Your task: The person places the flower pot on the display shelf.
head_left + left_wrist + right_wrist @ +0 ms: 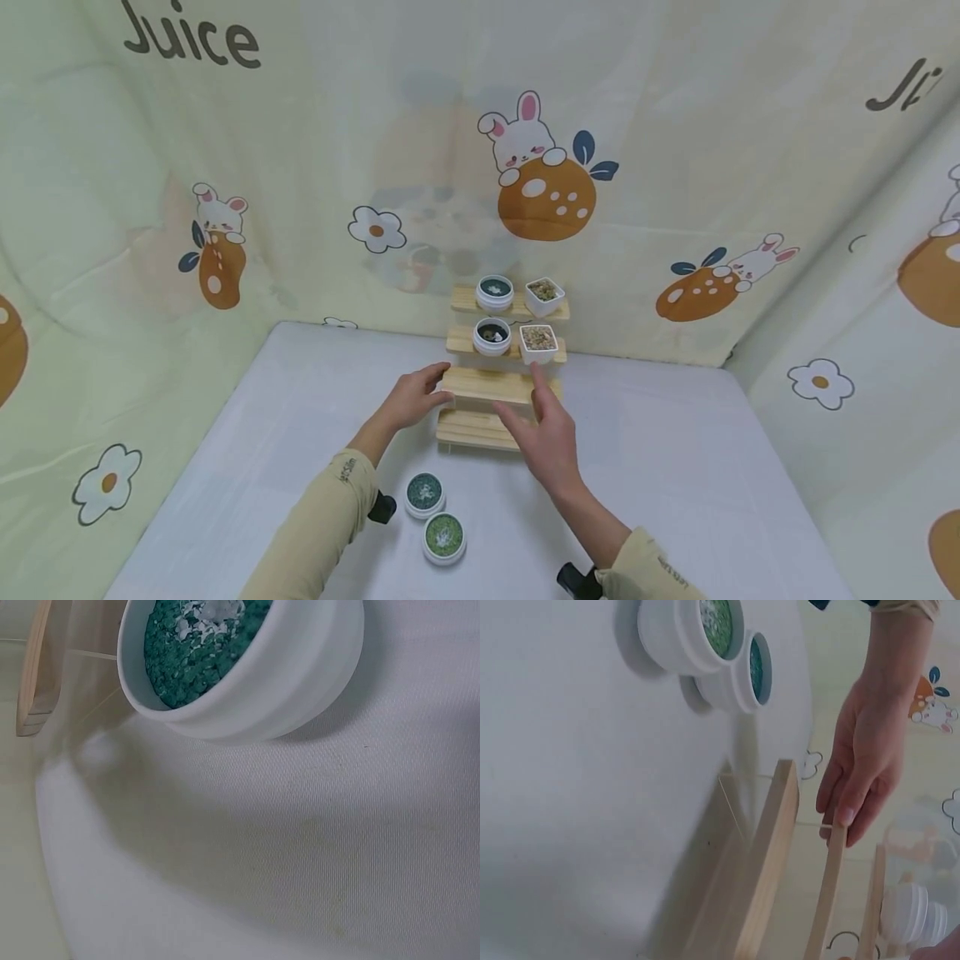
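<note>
A stepped wooden display stand (487, 385) with several shelves stands at the back of the table. My left hand (411, 398) is at its left side. In the right wrist view the left thumb (846, 808) lies against the end of a lower shelf, fingers beyond it, gripping that end. My right hand (551, 442) is over the stand's right side, thumb and index finger spread apart. Its index fingertip is right below a white square dish (539, 342) of tan bits. Beside that dish sits a round white jar (492, 337) with dark contents.
The top shelf bears a round jar with teal contents (495, 292) and a square dish with greenish bits (544, 296). On the table in front are a teal-filled jar (425, 493) and a green-filled jar (444, 537). Printed curtains (315, 167) surround the white table (660, 500).
</note>
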### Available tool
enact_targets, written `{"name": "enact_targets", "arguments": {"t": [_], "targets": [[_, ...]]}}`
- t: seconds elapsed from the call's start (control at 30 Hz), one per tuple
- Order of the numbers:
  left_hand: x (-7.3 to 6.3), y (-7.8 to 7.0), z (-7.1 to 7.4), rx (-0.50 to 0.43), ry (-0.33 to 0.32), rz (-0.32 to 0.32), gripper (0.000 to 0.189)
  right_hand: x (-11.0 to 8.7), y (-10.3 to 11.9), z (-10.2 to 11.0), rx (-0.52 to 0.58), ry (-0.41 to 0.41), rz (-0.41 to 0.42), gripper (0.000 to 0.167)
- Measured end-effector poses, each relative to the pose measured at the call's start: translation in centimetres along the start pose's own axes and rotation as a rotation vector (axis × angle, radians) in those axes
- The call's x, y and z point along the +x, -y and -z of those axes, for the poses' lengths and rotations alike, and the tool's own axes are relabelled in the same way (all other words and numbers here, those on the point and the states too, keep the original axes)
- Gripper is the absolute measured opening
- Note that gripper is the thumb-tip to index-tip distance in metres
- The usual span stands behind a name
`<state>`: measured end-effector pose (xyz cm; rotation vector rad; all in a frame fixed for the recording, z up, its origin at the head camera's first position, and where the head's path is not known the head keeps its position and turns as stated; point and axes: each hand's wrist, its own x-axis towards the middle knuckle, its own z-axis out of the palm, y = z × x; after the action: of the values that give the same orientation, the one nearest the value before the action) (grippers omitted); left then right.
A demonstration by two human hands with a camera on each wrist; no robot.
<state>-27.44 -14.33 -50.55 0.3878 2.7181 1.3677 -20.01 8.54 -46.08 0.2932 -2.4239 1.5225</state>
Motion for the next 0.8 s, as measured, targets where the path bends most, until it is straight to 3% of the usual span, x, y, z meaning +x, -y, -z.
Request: {"name": "enact_targets", "arguments": {"t": [0.27,0.8], "targets": [[-0.1,0.0,-0.1,0.015,-0.021,-0.014,0.059,-2.2,0.1,-0.6,0.005,0.071,-0.004,0.080],[0.0,0.1,0.0,0.014,-0.002,0.007,0.060,-7.2,-1.2,-1.9,0.019,0.210,-0.024,0.080]]}}
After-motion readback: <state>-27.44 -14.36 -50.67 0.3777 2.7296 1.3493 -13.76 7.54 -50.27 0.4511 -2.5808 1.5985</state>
